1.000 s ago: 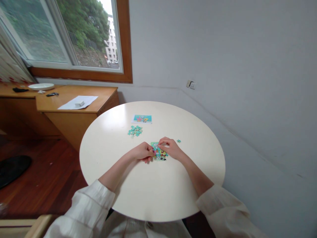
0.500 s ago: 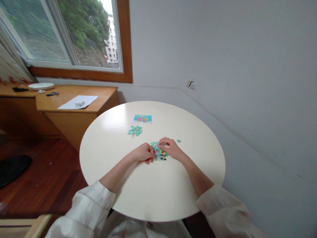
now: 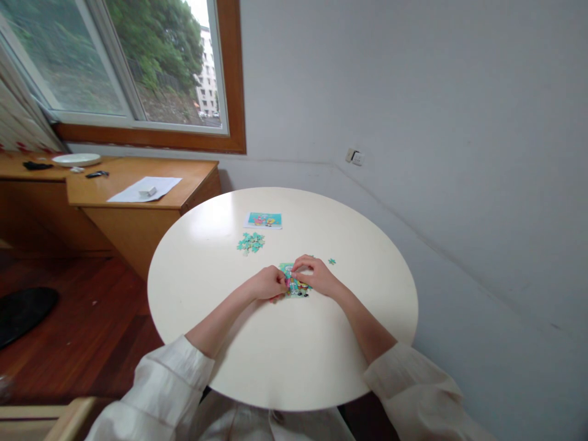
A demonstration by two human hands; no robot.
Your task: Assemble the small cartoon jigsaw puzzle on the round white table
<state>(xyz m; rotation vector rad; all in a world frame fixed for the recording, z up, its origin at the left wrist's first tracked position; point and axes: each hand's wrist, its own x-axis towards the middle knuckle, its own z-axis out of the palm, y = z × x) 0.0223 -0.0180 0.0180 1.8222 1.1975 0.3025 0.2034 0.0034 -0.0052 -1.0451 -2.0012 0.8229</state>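
A partly built colourful jigsaw (image 3: 296, 286) lies on the round white table (image 3: 285, 355). My left hand (image 3: 267, 283) rests curled at the jigsaw's left edge, fingertips pressed on it. My right hand (image 3: 316, 274) is curled over its top right, fingers pinched together on the pieces; whether a loose piece is in them is hidden. A small heap of teal loose pieces (image 3: 250, 242) lies farther back to the left. One single piece (image 3: 331, 261) sits just right of my right hand. A reference picture card (image 3: 263, 219) lies at the far side.
A wooden desk (image 3: 138, 202) stands left of the table under the window, bearing a sheet of paper (image 3: 144, 188), a white plate (image 3: 76, 160) and small dark items. A wall runs close along the table's right side, with a socket (image 3: 353, 157).
Both hands stay on the jigsaw; the fingers of my right hand have shifted very slightly. Nothing else has moved.
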